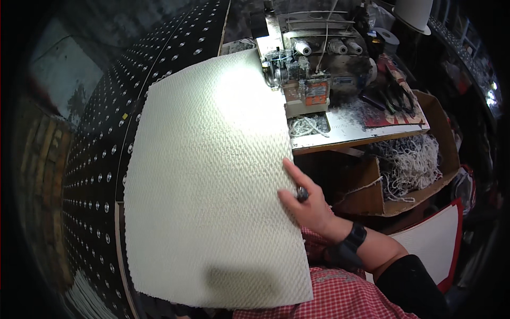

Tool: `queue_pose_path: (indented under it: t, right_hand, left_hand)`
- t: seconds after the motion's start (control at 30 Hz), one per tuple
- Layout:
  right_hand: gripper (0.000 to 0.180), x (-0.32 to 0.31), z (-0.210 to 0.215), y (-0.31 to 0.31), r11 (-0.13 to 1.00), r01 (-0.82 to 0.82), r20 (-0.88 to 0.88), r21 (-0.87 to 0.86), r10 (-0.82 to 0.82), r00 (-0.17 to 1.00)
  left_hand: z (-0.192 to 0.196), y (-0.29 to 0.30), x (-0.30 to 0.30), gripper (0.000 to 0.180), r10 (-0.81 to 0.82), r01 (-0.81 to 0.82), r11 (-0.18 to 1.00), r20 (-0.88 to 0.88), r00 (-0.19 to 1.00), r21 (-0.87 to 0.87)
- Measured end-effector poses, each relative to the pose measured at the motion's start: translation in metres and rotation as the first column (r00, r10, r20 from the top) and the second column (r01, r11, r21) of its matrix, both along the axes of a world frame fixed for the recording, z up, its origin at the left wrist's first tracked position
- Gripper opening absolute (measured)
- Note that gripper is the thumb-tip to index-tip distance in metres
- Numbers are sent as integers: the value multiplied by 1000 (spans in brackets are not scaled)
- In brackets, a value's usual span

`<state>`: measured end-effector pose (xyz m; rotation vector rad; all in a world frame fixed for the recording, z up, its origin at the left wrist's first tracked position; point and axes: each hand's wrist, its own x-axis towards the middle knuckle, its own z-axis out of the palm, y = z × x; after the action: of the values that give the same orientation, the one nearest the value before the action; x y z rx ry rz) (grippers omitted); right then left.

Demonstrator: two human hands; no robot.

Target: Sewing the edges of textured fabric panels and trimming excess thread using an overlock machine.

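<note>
Thumb and forefinger apart, the right hand (312, 208) rests on a textured cream fabric rectangle (212, 175) reaching a grimy metal sewing machine (319, 69) ahead, edging seemingly begun but unfinished, stitching unclear.

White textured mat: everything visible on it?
The white mat is a large, roughly four-sided sheet, fabric-like, with a raised, woven-looking texture and slightly ragged edges. It lies spread out, its upper right edge beside the sewing machine, glaringly lit there; a shadow darkens its lower part. The right hand's fingertips rest along its right edge.
</note>
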<state>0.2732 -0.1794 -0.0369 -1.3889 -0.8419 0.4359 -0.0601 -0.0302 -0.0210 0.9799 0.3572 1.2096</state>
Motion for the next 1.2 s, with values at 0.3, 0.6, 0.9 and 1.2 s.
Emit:
queue_pose_path:
  t: [0.3, 0.6, 0.9, 1.2]
  right_hand:
    - [59, 2, 5, 0, 995, -98, -77, -6, 97, 992]
    - [57, -4, 10, -6, 996, -90, -95, 8, 91, 991]
    - [36, -4, 17, -11, 1000, 21, -191, -18, -24, 981]
    - [14, 24, 21, 12, 982, 167, -114, 86, -156, 981]
  left_hand:
    - [21, 67, -22, 58, -144, 170, 912, 98, 985, -373]
    - [49, 139, 16, 44, -117, -2, 928, -295, 948, -373]
    - [70, 194, 74, 42, -139, 1, 929, -347, 928, -370]
    - [65, 264, 122, 38, -203, 63, 939, -395, 896, -339]
